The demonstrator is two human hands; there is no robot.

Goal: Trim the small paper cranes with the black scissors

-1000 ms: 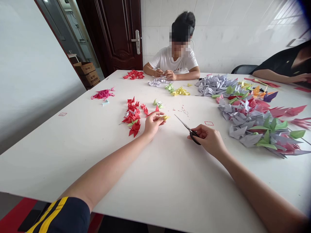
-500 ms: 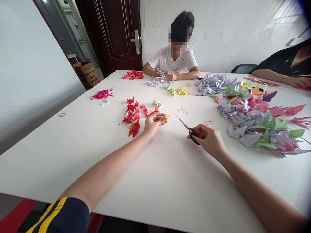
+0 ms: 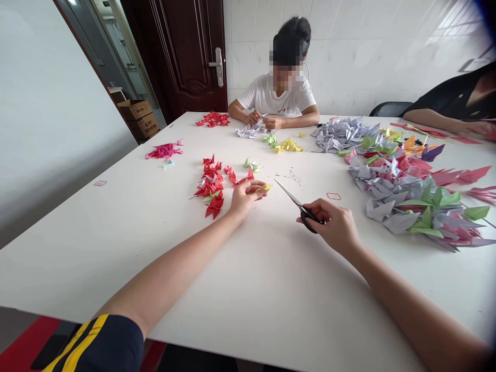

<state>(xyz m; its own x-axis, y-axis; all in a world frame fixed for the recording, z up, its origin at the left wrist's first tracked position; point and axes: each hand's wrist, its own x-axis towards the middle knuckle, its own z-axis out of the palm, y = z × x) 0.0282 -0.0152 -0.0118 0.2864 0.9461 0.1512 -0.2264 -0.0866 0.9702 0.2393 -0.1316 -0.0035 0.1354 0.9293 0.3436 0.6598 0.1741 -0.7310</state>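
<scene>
Between the thumb and fingers of my left hand (image 3: 246,197) is a small folded yellow paper piece (image 3: 266,188), its tip pointing right. My right hand (image 3: 334,221) is closed round the black handles of a pair of scissors (image 3: 293,200). The blades point up and left, and their tips lie just right of the yellow paper, apart from it. Red folded paper cranes (image 3: 211,181) are piled left of my left hand. A green and white crane (image 3: 251,165) sits just beyond it, near tiny red paper scraps (image 3: 294,176).
A large heap of grey, pink and green paper cranes (image 3: 411,191) covers the table's right side. Pink stringy material (image 3: 163,150) lies far left. Across the table (image 3: 116,248), a person in white (image 3: 284,98) handles paper; another person's arm (image 3: 445,121) rests at right.
The scissors' tips have shifted slightly left, closer to the yellow paper. My left hand stays nearly still. Across the table, the person's hands have moved a little.
</scene>
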